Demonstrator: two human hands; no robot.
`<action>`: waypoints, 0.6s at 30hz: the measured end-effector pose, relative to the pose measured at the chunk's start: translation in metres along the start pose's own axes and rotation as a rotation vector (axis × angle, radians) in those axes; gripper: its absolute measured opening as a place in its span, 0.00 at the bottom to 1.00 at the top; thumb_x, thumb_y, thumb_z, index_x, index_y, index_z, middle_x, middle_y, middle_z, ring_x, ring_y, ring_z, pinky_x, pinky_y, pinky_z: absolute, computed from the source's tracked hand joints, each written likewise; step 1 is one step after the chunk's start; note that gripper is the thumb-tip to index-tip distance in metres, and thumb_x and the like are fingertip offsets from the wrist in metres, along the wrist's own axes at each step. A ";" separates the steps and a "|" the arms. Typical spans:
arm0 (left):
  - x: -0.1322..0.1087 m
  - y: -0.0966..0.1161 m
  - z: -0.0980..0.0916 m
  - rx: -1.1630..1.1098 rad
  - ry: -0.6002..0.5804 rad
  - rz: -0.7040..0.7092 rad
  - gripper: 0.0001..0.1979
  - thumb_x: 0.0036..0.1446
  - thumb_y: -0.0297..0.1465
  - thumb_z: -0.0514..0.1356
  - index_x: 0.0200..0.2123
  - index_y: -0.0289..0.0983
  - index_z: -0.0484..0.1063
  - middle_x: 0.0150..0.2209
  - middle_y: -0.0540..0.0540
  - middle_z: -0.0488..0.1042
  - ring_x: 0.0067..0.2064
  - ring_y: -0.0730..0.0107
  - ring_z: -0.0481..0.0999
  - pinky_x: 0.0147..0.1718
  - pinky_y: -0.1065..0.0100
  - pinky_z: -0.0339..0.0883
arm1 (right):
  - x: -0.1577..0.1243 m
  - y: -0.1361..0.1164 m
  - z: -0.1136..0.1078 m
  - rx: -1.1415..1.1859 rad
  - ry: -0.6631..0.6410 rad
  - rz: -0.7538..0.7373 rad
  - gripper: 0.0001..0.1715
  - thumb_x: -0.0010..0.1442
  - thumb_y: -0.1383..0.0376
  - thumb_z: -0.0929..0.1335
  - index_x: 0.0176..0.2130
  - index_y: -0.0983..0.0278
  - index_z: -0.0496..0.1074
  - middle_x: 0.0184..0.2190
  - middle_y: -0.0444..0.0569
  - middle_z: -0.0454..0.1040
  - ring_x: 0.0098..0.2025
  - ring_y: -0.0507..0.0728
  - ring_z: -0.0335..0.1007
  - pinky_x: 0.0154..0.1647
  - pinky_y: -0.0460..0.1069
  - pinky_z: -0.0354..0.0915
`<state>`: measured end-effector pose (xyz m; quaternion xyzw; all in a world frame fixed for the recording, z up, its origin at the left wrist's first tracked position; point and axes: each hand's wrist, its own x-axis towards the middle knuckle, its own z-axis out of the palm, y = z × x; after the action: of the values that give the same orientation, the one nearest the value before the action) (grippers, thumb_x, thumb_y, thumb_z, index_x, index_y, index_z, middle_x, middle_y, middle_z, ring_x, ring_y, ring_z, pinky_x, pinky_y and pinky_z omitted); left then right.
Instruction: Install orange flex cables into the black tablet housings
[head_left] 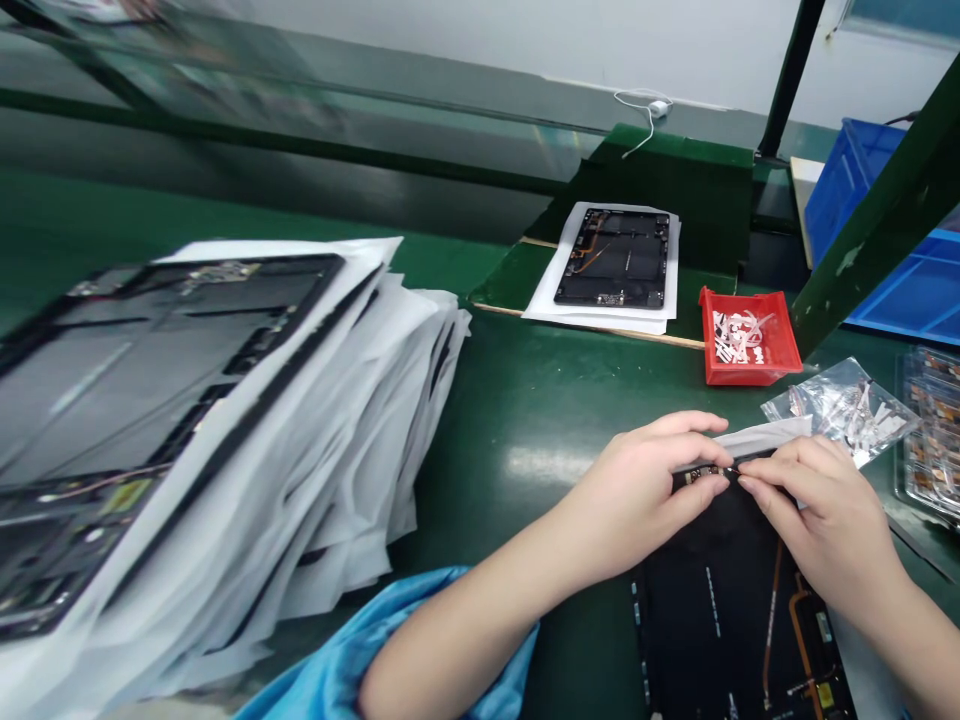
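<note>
Blue sleeve [322, 655]: it sits close to the camera, bunched at the left elbow, and the bare arm reaches up and right over the green bench [517, 400].
Black tablet shell [697, 590]: it lies on the bench at the lower right of the view, inside facing up, with orange ribbon cables [804, 640] showing.
Left hand [652, 490]: it bends in at the wrist; thumb and pointer tips are close together at the shell's top edge, by a small gold part [703, 474].
Right hand [821, 505]: it comes from the other side, thumb and pointer shaped like a pinch, just beside the left tips. What is between the tips is too tiny to see, so I cannot tell if either hand grips it.
Top-edge step: it looks like careful work on a tiny piece.
Fingertip move: it seems to call for small, soft pushes while the shell keeps steady.
Red bin [754, 373]: it stands past the shell, near a clear bag [847, 412].
</note>
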<state>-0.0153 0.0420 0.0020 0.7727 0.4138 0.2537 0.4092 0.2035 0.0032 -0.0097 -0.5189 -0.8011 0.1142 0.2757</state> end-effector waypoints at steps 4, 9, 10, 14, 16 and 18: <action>0.000 0.001 0.001 -0.009 -0.002 0.002 0.09 0.65 0.31 0.58 0.38 0.43 0.80 0.54 0.48 0.78 0.55 0.64 0.77 0.56 0.66 0.69 | 0.000 -0.001 0.001 -0.003 0.000 -0.007 0.11 0.71 0.61 0.66 0.40 0.56 0.79 0.31 0.46 0.75 0.36 0.57 0.70 0.41 0.54 0.59; 0.000 0.001 0.001 -0.013 0.001 0.038 0.09 0.65 0.29 0.58 0.37 0.42 0.79 0.52 0.49 0.78 0.51 0.67 0.79 0.52 0.69 0.69 | 0.001 -0.002 0.003 0.034 0.001 0.001 0.08 0.69 0.62 0.67 0.42 0.57 0.78 0.33 0.46 0.76 0.38 0.58 0.70 0.41 0.54 0.59; 0.000 0.001 0.001 -0.015 0.004 0.043 0.09 0.64 0.29 0.57 0.36 0.42 0.78 0.52 0.49 0.78 0.51 0.68 0.79 0.51 0.69 0.69 | 0.001 -0.003 0.003 0.041 0.004 0.001 0.08 0.69 0.62 0.67 0.41 0.57 0.78 0.33 0.45 0.76 0.38 0.58 0.70 0.41 0.54 0.60; 0.001 0.002 0.000 -0.028 -0.006 0.035 0.09 0.64 0.28 0.57 0.35 0.42 0.78 0.48 0.50 0.79 0.48 0.68 0.79 0.48 0.70 0.69 | 0.001 -0.003 0.002 0.047 -0.006 0.005 0.08 0.70 0.63 0.66 0.41 0.57 0.77 0.34 0.45 0.77 0.38 0.57 0.70 0.43 0.54 0.59; 0.002 0.003 0.000 -0.032 -0.004 0.006 0.09 0.62 0.27 0.57 0.37 0.42 0.78 0.46 0.51 0.80 0.47 0.68 0.79 0.47 0.70 0.69 | 0.002 -0.003 0.001 0.019 -0.017 0.002 0.08 0.70 0.63 0.66 0.41 0.58 0.77 0.34 0.45 0.76 0.38 0.57 0.70 0.43 0.54 0.58; 0.003 0.004 -0.002 -0.033 -0.004 -0.047 0.10 0.61 0.25 0.57 0.40 0.42 0.78 0.44 0.51 0.81 0.45 0.68 0.79 0.47 0.69 0.69 | 0.002 -0.003 0.000 -0.018 -0.025 -0.011 0.08 0.70 0.64 0.66 0.40 0.58 0.77 0.34 0.45 0.75 0.38 0.57 0.68 0.42 0.54 0.57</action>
<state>-0.0135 0.0444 0.0063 0.7566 0.4266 0.2491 0.4284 0.2003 0.0038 -0.0073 -0.5154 -0.8084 0.1119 0.2615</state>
